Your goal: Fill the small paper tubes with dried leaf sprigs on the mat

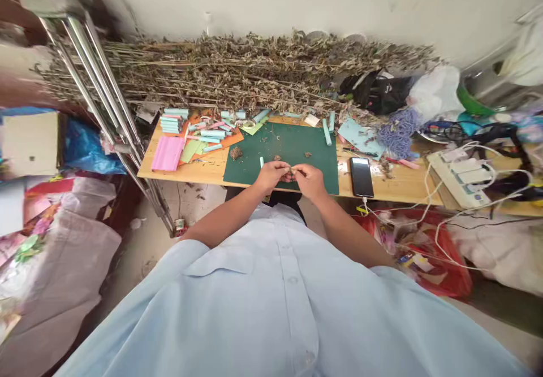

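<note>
My left hand point(272, 176) and my right hand point(309, 180) meet over the front edge of a dark green mat point(280, 139). The fingers of both are pinched together around a small brownish bit of plant matter point(291, 172), partly hidden by the fingertips. Just beyond my left hand a short pale blue roll point(262, 162) lies on the mat. Small clumps of crumbled brown plant point(236, 152) rest at the mat's left side, with others beyond my hands.
Pink paper point(167, 153) and pale blue rolls point(212, 134) lie on the left of the wooden table point(199, 172). Dried stalks point(237, 66) line the back. To the right are a phone point(362, 177), blue paper point(360, 135), purple cord point(399, 133) and a power strip point(460, 179).
</note>
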A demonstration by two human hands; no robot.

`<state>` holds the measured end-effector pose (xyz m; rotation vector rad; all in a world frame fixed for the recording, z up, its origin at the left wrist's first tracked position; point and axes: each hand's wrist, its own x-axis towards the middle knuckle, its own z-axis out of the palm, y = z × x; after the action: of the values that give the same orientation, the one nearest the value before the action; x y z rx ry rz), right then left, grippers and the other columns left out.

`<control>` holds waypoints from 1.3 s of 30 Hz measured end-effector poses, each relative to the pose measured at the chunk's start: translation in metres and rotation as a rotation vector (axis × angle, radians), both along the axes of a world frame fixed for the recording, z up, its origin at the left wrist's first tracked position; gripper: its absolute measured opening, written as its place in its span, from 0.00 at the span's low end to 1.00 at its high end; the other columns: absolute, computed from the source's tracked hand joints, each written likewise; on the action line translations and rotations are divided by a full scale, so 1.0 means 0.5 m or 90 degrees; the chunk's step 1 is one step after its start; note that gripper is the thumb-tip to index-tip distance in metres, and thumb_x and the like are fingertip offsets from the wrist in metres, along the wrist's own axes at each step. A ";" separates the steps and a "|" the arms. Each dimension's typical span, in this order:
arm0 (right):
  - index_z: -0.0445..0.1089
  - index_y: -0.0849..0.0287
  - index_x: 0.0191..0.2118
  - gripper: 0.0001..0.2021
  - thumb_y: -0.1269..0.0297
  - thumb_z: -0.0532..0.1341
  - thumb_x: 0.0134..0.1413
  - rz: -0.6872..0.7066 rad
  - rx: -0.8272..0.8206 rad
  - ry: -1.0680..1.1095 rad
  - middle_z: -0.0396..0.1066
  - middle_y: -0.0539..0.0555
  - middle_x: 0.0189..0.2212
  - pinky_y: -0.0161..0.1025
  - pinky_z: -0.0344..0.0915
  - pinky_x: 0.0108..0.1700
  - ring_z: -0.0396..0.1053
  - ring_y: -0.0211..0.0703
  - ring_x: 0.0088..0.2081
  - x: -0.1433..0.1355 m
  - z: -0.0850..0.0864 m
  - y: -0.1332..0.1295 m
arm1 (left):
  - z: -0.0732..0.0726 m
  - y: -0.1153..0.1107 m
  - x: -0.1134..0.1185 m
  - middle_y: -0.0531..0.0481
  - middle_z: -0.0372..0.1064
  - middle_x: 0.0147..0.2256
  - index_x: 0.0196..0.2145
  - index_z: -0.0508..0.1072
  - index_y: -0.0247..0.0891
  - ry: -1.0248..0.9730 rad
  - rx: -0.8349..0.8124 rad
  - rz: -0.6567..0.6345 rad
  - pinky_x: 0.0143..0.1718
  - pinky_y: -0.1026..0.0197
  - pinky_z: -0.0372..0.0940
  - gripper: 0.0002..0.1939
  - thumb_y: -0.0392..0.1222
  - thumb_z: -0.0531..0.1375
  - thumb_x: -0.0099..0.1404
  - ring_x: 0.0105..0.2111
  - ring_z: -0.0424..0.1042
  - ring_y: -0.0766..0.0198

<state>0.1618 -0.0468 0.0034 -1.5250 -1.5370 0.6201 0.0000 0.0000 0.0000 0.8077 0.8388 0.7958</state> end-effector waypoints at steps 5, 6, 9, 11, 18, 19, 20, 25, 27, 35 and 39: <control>0.80 0.55 0.36 0.10 0.57 0.62 0.57 -0.055 -0.037 0.017 0.81 0.53 0.33 0.45 0.73 0.43 0.76 0.47 0.35 -0.005 -0.006 -0.002 | 0.004 -0.011 0.005 0.49 0.77 0.28 0.38 0.79 0.28 -0.003 0.021 0.031 0.34 0.61 0.75 0.12 0.37 0.72 0.59 0.26 0.77 0.67; 0.80 0.55 0.35 0.10 0.57 0.63 0.57 -0.063 -0.050 0.033 0.81 0.53 0.33 0.45 0.74 0.43 0.76 0.47 0.35 -0.006 -0.007 -0.001 | 0.003 -0.012 0.005 0.49 0.77 0.29 0.38 0.79 0.28 -0.004 0.025 0.039 0.34 0.61 0.75 0.12 0.36 0.72 0.58 0.27 0.77 0.67; 0.80 0.55 0.35 0.10 0.57 0.64 0.55 -0.062 -0.091 0.102 0.80 0.53 0.32 0.46 0.75 0.42 0.77 0.48 0.34 -0.007 -0.006 0.002 | 0.002 -0.013 0.008 0.49 0.78 0.29 0.38 0.79 0.28 0.006 0.018 0.059 0.33 0.61 0.75 0.11 0.34 0.72 0.56 0.26 0.77 0.67; 0.80 0.55 0.35 0.09 0.57 0.64 0.54 -0.038 -0.123 0.143 0.80 0.53 0.31 0.46 0.76 0.41 0.77 0.48 0.33 -0.004 0.000 0.005 | 0.002 -0.013 0.010 0.49 0.78 0.28 0.37 0.79 0.28 0.017 0.007 0.062 0.32 0.61 0.75 0.10 0.33 0.72 0.57 0.26 0.77 0.66; 0.80 0.55 0.33 0.08 0.61 0.63 0.54 0.022 -0.122 -0.020 0.79 0.52 0.30 0.42 0.72 0.39 0.75 0.44 0.31 0.014 0.035 0.007 | 0.013 -0.012 0.007 0.49 0.76 0.25 0.37 0.79 0.28 0.065 0.014 0.037 0.31 0.63 0.73 0.09 0.33 0.71 0.57 0.24 0.75 0.67; 0.79 0.55 0.33 0.07 0.62 0.63 0.54 0.020 -0.115 -0.035 0.79 0.52 0.29 0.42 0.71 0.38 0.74 0.44 0.30 0.013 0.037 0.006 | 0.014 -0.012 0.006 0.50 0.76 0.25 0.36 0.79 0.28 0.069 0.014 0.036 0.30 0.63 0.73 0.09 0.33 0.71 0.57 0.24 0.75 0.67; 0.79 0.55 0.32 0.07 0.62 0.63 0.53 0.015 -0.110 -0.034 0.79 0.52 0.28 0.41 0.70 0.37 0.73 0.43 0.29 0.011 0.037 0.005 | 0.013 -0.012 0.005 0.50 0.76 0.24 0.36 0.79 0.28 0.071 0.015 0.037 0.30 0.63 0.73 0.09 0.33 0.71 0.57 0.24 0.75 0.67; 0.77 0.56 0.31 0.08 0.57 0.66 0.50 -0.023 -0.155 0.159 0.75 0.50 0.23 0.40 0.70 0.30 0.71 0.42 0.25 -0.002 0.022 0.002 | 0.011 -0.011 0.001 0.50 0.75 0.24 0.35 0.79 0.29 0.052 0.015 0.031 0.28 0.64 0.72 0.07 0.32 0.70 0.57 0.23 0.75 0.67; 0.77 0.56 0.31 0.09 0.56 0.68 0.48 -0.035 -0.177 0.240 0.73 0.49 0.22 0.39 0.69 0.30 0.69 0.40 0.24 -0.005 0.015 0.002 | 0.011 -0.010 0.000 0.50 0.75 0.24 0.35 0.78 0.29 0.051 0.011 0.028 0.29 0.64 0.72 0.08 0.33 0.70 0.56 0.23 0.75 0.67; 0.76 0.55 0.32 0.13 0.54 0.73 0.42 -0.015 -0.231 0.513 0.71 0.47 0.23 0.35 0.64 0.27 0.65 0.35 0.24 -0.010 0.006 0.001 | 0.021 -0.010 -0.002 0.49 0.75 0.25 0.36 0.78 0.28 0.009 -0.022 0.039 0.29 0.63 0.73 0.12 0.35 0.73 0.55 0.24 0.75 0.67; 0.76 0.55 0.34 0.13 0.53 0.71 0.45 -0.114 -0.177 0.439 0.73 0.49 0.26 0.36 0.65 0.28 0.66 0.37 0.25 0.027 -0.006 0.025 | 0.016 -0.009 -0.002 0.49 0.76 0.26 0.36 0.78 0.28 -0.004 -0.023 0.055 0.30 0.62 0.74 0.14 0.36 0.74 0.54 0.24 0.76 0.66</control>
<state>0.1753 -0.0342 0.0004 -1.4132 -0.8060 1.1427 -0.0011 -0.0043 0.0078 0.7413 0.8842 0.8565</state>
